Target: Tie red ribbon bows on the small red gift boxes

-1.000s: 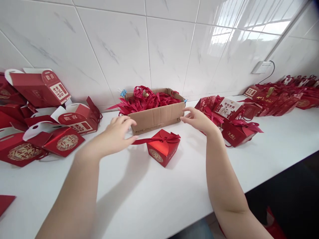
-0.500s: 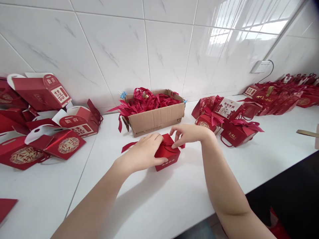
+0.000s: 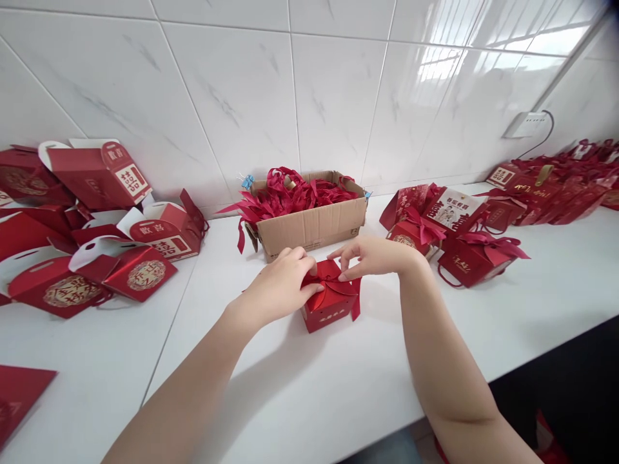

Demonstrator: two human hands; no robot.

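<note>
Red gift box sits under both hands, its top flaps folded together and a dark red satin ribbon crossing them. The left hand is partly closed, fingers curled over the box's far left corner and the thumb resting on the top flap; whether it pinches the ribbon, I cannot tell. The right hand is half curled, its thumb tip at the ribbon on top and its bent fingers close behind; whether these are pressed together on the ribbon is also unclear. A second ago both hands were spread and off the box; half a second ago the left hand lay flatter across it, with its thumb lower, towards the front. A longer ribbon end now hangs below the right hand, and less shows beyond the left. The box stands upright on the bench, just right of the left hand and to the near left of the right hand. Beyond both hands is the cardboard carton of loose ribbons.
</note>
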